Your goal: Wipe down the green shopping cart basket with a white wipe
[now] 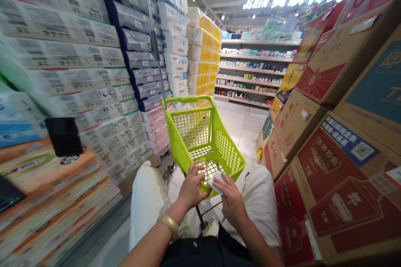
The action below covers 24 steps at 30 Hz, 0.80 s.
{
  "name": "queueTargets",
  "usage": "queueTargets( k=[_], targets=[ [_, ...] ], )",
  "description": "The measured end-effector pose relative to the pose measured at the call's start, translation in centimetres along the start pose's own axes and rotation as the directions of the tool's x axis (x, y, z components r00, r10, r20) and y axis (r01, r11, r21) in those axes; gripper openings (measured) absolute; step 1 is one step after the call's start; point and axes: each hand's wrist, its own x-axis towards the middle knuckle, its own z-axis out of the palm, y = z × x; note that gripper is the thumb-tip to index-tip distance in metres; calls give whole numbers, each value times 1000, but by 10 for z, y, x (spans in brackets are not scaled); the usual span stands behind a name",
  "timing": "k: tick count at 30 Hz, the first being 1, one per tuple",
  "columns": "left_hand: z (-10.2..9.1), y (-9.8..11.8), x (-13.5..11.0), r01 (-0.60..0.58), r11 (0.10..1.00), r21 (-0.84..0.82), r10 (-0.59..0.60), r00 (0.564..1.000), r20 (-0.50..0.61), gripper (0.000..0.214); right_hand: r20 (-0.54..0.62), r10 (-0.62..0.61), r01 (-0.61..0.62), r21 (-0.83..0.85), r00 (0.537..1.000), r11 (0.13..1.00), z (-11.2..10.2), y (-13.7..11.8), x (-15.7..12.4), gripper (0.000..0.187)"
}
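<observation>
A lime-green plastic shopping cart (229,138) with a lattice basket stands between my knees, its inside bare where I can see it. At the near rim, my left hand (191,187) has its fingers curled over the edge, gripping it. My right hand (231,198) lies just beside it, fingers bent over a small white cloth or tissue (216,180) pressed against the same rim. The exact kind of the white piece is hard to make out. A thin metal pole (152,16) rises from the cart's far left corner.
Stacked paper packs (94,79) wall the left side, with a black object (64,137) on an orange pack (53,167). Cardboard cartons (341,192) are piled close on the right. A tiled aisle (239,122) leads to shelves of small goods (250,66).
</observation>
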Motion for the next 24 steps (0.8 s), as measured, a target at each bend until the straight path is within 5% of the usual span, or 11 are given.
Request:
queueTargets(
  k=[3,8,14,19,24],
  targets=[
    [-1,0,-1,-12,1000,10,12,1000,9,29,33,-23,22,9,999,1000,-2,2,-1,50],
    [0,0,0,2,1000,18,-2,1000,2,30,-200,147,-167,-85,969,982,-20,28,5,44],
    [-1,2,0,7,1000,14,-7,1000,9,30,32,-18,21,-85,999,996,-9,13,1,54],
    [-2,1,-1,18,1000,-8,-17,1000,21,31,-127,150,-176,-231,980,957,-33,56,11,45],
    [0,1,2,24,999,-23,-24,999,27,30,-112,194,-217,-257,974,942,-51,81,20,47]
  ],
)
